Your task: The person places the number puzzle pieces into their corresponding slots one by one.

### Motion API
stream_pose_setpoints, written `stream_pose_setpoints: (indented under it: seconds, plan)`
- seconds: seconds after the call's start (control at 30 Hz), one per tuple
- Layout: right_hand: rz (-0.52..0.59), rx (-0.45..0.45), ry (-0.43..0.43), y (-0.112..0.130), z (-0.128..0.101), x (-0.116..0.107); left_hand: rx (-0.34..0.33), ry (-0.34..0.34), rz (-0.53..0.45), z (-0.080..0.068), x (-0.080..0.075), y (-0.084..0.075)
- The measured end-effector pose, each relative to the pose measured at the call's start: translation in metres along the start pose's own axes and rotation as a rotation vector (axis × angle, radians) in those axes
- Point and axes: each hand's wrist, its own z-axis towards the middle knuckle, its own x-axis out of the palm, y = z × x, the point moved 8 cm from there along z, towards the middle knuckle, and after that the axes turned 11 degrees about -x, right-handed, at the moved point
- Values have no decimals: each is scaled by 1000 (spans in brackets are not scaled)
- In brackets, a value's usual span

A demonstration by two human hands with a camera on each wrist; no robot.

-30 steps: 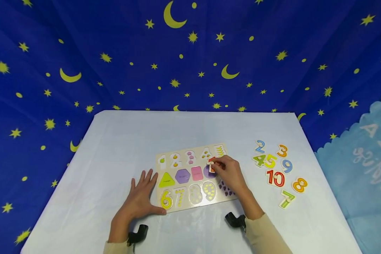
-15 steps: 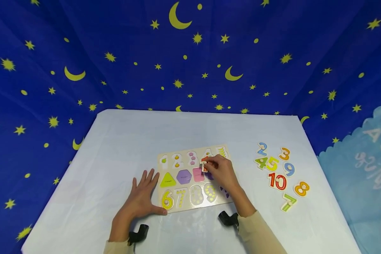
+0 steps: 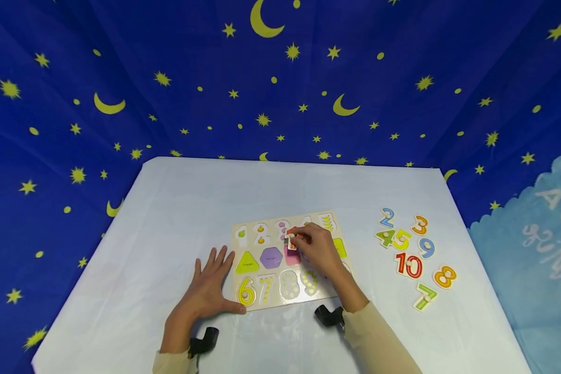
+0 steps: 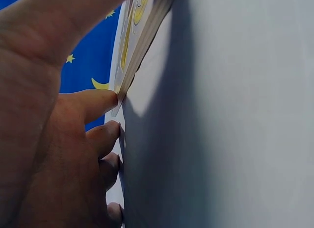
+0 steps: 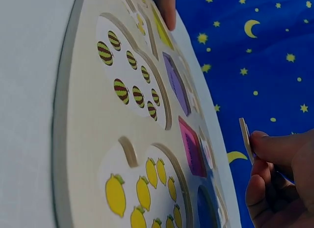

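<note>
My right hand (image 3: 319, 250) pinches a red number 1 puzzle piece (image 3: 290, 240) between thumb and fingers, over the upper middle of a wooden number puzzle board (image 3: 276, 303). In the right wrist view the piece (image 5: 246, 139) is seen edge-on, raised off the board. My left hand (image 3: 208, 287) lies with fingers spread at the board's left side. Its thumb touches the lower left corner. A yellow number 6 (image 3: 246, 292) sits in its recess there. Fruit pictures show in other recesses, including lemons (image 5: 143, 192). The hand hides part of the board's right side.
Right of the board, loose number pieces lie on the white table (image 3: 177, 202): blue 2 (image 3: 387, 217), orange 3 (image 3: 419, 225), red 10 (image 3: 409, 265), orange 8 (image 3: 445, 277), green 7 (image 3: 424, 297) and several others. A blue starry cloth (image 3: 187, 67) hangs behind.
My right hand has moved left across the board with the red number 1, from near the right end to the upper middle. The left hand stays at the board's left edge.
</note>
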Motion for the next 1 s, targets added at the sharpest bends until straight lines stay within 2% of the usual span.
stream_pose_setpoints:
  seconds: [0.37, 0.6, 0.9, 1.0]
  plan:
    - [5, -20, 18, 8, 12, 11, 10, -16, -20, -1, -3, -4]
    - [31, -7, 45, 8, 18, 22, -8, 2, -4, -1, -2, -3]
    - [54, 35, 81, 9, 23, 35, 6, 1, 3, -1, -1, -3]
    - [59, 19, 94, 14, 27, 39, 4, 1, 2, -1, -2, -2]
